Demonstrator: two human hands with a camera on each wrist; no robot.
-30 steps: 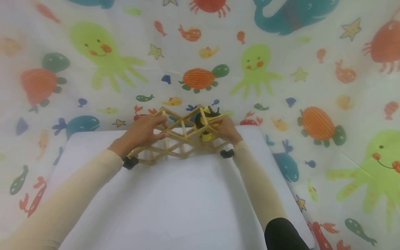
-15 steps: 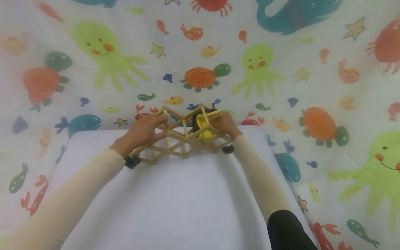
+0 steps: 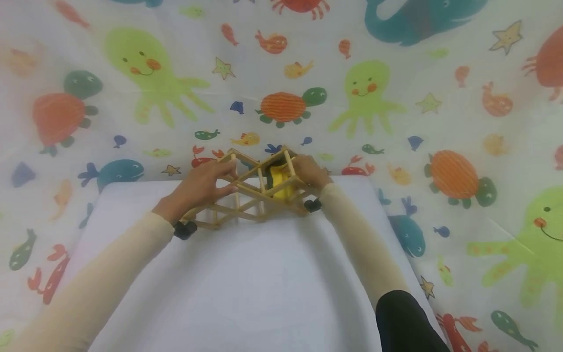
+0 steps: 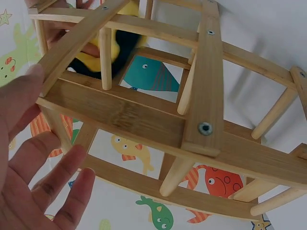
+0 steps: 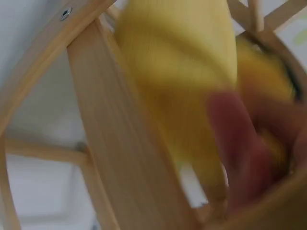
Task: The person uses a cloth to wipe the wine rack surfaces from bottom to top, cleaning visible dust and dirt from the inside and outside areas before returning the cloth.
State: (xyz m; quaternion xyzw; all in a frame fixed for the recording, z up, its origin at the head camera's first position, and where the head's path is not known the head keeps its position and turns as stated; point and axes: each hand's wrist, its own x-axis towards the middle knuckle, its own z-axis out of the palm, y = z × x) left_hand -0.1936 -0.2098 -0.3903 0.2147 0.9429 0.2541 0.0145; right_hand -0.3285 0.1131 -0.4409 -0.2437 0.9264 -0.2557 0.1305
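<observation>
A wooden lattice rack [image 3: 249,215] of crossed slats and round rods stands at the back of the white table. My left hand [image 3: 200,186] grips its upper left part; in the left wrist view the thumb is at a slat's end [image 4: 206,86] and the other fingers are spread below. At the rack's right end my right hand [image 3: 310,171] holds a yellow-and-black, bee-like toy [image 3: 279,180] inside an upper opening. The right wrist view shows the thumb [image 5: 232,129] against the blurred yellow body [image 5: 182,57]. Most of the right fingers are hidden in the head view.
Behind the table hangs a white cloth [image 3: 246,49] printed with sea animals, close to the rack. The white tabletop [image 3: 246,283] spreads out in front. Black wrist straps [image 3: 184,230] show at both wrists.
My right hand has moved slightly left with the toy, which has turned and sunk deeper among the slats; its black feelers no longer show. The left hand and the rack stay nearly where they were.
</observation>
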